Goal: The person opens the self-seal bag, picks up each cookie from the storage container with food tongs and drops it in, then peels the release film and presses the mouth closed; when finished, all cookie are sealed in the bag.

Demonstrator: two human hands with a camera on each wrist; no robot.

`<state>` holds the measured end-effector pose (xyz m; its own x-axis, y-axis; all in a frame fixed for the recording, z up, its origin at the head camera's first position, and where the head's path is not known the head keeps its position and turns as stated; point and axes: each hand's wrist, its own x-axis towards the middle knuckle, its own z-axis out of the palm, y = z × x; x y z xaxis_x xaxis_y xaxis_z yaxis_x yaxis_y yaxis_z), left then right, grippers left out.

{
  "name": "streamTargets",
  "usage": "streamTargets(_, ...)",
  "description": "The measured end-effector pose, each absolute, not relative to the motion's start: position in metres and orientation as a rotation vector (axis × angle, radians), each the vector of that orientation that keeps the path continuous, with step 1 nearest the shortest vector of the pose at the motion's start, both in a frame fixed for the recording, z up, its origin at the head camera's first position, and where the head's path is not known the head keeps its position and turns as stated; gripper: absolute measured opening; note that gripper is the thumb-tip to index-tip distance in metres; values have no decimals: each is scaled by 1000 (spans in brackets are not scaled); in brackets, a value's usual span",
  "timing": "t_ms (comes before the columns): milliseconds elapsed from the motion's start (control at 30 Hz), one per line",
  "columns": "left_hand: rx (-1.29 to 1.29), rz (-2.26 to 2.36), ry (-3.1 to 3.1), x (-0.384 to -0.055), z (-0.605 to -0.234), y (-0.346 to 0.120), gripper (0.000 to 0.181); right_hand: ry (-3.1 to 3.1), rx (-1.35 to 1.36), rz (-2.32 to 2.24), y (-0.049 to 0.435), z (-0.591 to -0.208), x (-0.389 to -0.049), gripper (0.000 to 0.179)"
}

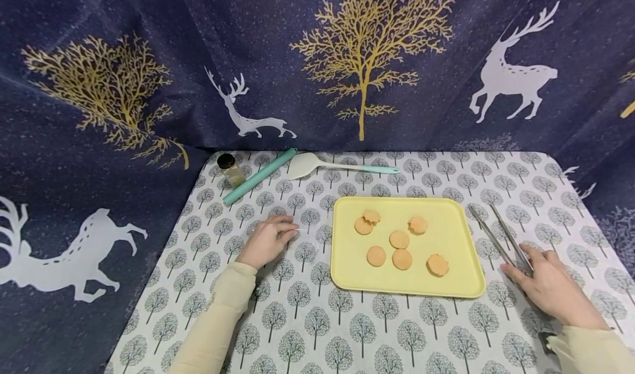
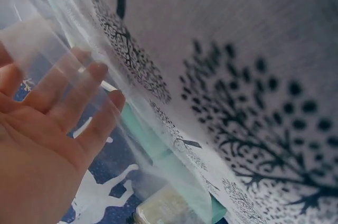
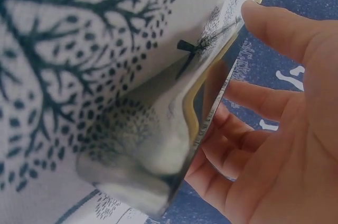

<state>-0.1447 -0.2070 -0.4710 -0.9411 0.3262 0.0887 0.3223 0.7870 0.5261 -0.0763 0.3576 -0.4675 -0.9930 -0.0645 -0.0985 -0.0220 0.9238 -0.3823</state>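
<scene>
My left hand (image 1: 268, 242) is low over the cloth, left of the tray, thumb and index finger close together. A see-through plastic sheet (image 2: 163, 171) crosses this hand in the left wrist view; only a thin white edge shows at the fingertips in the head view. My right hand (image 1: 553, 286) holds metal tongs (image 1: 496, 233) lying on the cloth, thumb on one side and fingers on the other. The tongs' arms are spread apart, tips pointing away. Between the hands sits a yellow tray (image 1: 407, 287) with several flat round orange-tan pieces (image 1: 376, 256), some scalloped.
At the back left stands a black-lidded jar (image 1: 231, 171). A teal rod (image 1: 260, 177) lies beside it. A white spatula (image 1: 303, 166) with a teal handle lies along the back. Tree-print cloth (image 1: 317, 324) covers the table; a dark blue deer curtain (image 1: 248, 43) hangs behind.
</scene>
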Motion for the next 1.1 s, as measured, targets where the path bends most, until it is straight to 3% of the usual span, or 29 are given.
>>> streamTargets(333, 477, 978, 2953, -144, -469, -207, 25, 2995, -57, -558, 360, -469, -76, 76)
streamTargets(633, 472, 1118, 3000, -144, -466, -207, 23, 3047, -28, -615, 362, -470, -75, 55)
streamTargets(900, 425, 1162, 2985, -143, -465, -207, 26, 3076, 149, -655, 362, -464, -71, 63)
streamTargets(1100, 467, 1178, 2991, -145, -467, -208, 29, 3122, 134, -752, 349, -454, -69, 63)
